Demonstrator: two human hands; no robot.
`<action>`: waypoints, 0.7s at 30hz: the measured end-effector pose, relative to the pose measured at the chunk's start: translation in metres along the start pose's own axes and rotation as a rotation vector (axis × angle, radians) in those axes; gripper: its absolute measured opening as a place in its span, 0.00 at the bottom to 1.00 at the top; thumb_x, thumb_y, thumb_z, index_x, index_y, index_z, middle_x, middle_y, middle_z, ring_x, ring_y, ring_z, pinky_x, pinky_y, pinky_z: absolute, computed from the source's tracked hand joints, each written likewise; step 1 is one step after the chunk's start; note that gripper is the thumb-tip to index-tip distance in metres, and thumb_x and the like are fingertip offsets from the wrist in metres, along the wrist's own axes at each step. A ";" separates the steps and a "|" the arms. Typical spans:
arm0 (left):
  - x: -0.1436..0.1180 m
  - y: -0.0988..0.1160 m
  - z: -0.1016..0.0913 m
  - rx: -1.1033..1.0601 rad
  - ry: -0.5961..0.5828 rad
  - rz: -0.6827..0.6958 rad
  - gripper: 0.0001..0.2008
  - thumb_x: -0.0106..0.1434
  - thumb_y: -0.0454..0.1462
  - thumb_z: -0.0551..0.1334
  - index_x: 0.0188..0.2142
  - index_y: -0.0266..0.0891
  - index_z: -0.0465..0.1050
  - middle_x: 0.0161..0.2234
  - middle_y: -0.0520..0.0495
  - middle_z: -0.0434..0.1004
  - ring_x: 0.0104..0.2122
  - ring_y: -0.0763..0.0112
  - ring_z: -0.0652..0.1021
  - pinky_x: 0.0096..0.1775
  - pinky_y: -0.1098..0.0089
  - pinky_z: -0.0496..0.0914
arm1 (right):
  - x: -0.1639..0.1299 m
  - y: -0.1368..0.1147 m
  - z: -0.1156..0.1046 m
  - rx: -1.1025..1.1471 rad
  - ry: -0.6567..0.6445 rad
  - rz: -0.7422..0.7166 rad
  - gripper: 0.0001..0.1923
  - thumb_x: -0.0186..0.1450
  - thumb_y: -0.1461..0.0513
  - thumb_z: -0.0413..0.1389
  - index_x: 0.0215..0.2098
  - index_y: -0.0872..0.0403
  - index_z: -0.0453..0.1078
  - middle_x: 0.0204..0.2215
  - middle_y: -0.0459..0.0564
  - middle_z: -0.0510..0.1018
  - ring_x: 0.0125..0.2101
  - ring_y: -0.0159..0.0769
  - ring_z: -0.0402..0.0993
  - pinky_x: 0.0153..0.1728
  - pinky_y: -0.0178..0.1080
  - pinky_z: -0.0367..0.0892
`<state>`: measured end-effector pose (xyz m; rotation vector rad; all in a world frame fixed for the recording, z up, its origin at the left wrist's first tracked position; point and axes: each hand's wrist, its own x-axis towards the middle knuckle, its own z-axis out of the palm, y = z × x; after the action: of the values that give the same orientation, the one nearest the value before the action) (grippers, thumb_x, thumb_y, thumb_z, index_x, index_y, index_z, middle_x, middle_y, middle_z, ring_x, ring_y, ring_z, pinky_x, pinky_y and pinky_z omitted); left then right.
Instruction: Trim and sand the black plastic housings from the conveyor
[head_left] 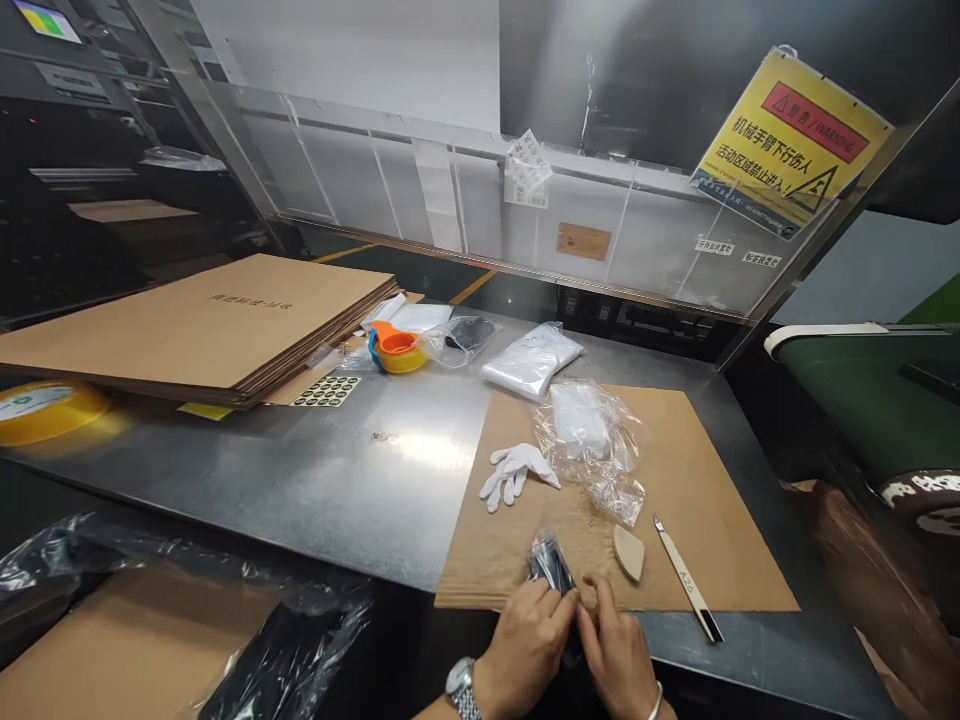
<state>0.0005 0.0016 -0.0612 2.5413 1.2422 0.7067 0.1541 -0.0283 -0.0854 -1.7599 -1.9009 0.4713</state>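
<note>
A dark, narrow item in a clear plastic bag (553, 562) is held at the front edge of a cardboard sheet (720, 500). My left hand (525, 640) is closed around it from the left, with a metal watch on the wrist. From the right, my right hand (615, 650) pinches the near end of the same bag, its fingertips close to the left thumb. The hands hide the item's lower part. Beside them on the cardboard lie a beige wedge-shaped piece (628, 554) and a slim white-handled knife (686, 578). Farther off is a white glove (519, 474).
Crumpled clear bags (589, 430) and a white wrapped packet (532, 360) lie beyond the glove. An orange-and-yellow tape roll (399, 350) stands by a cardboard stack (225, 320). Yellow tape (45, 412) is at left; a plastic-lined box (135, 640) sits below the table.
</note>
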 end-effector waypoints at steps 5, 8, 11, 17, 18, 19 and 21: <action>0.003 -0.004 -0.026 0.030 0.026 -0.077 0.13 0.60 0.28 0.50 0.39 0.37 0.71 0.27 0.45 0.75 0.28 0.62 0.74 0.28 0.66 0.67 | 0.029 -0.028 -0.028 -0.103 -0.056 -0.012 0.18 0.68 0.59 0.39 0.42 0.54 0.68 0.19 0.48 0.76 0.19 0.37 0.73 0.19 0.33 0.58; 0.006 -0.005 -0.045 -0.065 0.022 -0.099 0.13 0.61 0.29 0.50 0.35 0.39 0.72 0.26 0.46 0.75 0.26 0.66 0.74 0.28 0.69 0.66 | 0.050 -0.054 -0.052 -0.159 -0.123 -0.070 0.18 0.67 0.58 0.42 0.26 0.51 0.70 0.18 0.48 0.75 0.20 0.36 0.72 0.20 0.33 0.52; 0.009 -0.010 -0.072 -0.243 0.058 -0.291 0.12 0.61 0.31 0.52 0.35 0.41 0.74 0.27 0.47 0.76 0.27 0.68 0.74 0.30 0.71 0.65 | 0.073 -0.079 -0.075 -0.159 -0.222 -0.166 0.20 0.65 0.58 0.46 0.17 0.53 0.64 0.13 0.45 0.70 0.17 0.32 0.67 0.19 0.33 0.47; 0.003 -0.038 -0.132 -0.870 0.154 -0.576 0.08 0.56 0.35 0.61 0.36 0.40 0.77 0.20 0.54 0.71 0.21 0.75 0.68 0.27 0.74 0.61 | 0.100 -0.124 -0.097 0.032 -0.432 -0.352 0.16 0.66 0.60 0.44 0.23 0.54 0.66 0.17 0.43 0.70 0.18 0.27 0.65 0.21 0.29 0.56; -0.002 -0.043 -0.135 -1.128 0.289 -0.690 0.08 0.54 0.35 0.63 0.35 0.39 0.77 0.18 0.55 0.69 0.21 0.77 0.67 0.27 0.76 0.61 | 0.101 -0.134 -0.095 0.142 -0.464 -0.340 0.16 0.67 0.59 0.43 0.25 0.54 0.66 0.18 0.43 0.70 0.18 0.26 0.66 0.20 0.29 0.57; -0.008 -0.047 -0.134 -1.377 0.478 -0.818 0.07 0.51 0.35 0.65 0.32 0.38 0.76 0.17 0.56 0.66 0.20 0.78 0.66 0.26 0.77 0.61 | 0.101 -0.144 -0.091 0.259 -0.484 -0.320 0.16 0.67 0.58 0.43 0.27 0.54 0.67 0.19 0.44 0.70 0.17 0.26 0.66 0.20 0.28 0.59; -0.025 -0.050 -0.123 -1.722 0.844 -1.073 0.04 0.50 0.36 0.65 0.24 0.38 0.72 0.15 0.58 0.63 0.18 0.80 0.65 0.26 0.79 0.62 | 0.098 -0.163 -0.076 0.438 -0.486 -0.310 0.16 0.67 0.56 0.44 0.29 0.55 0.68 0.19 0.45 0.70 0.17 0.26 0.66 0.19 0.28 0.60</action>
<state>-0.1096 0.0120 0.0162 0.1124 1.0132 1.5020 0.0612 0.0453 0.0816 -1.1092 -2.1257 1.1734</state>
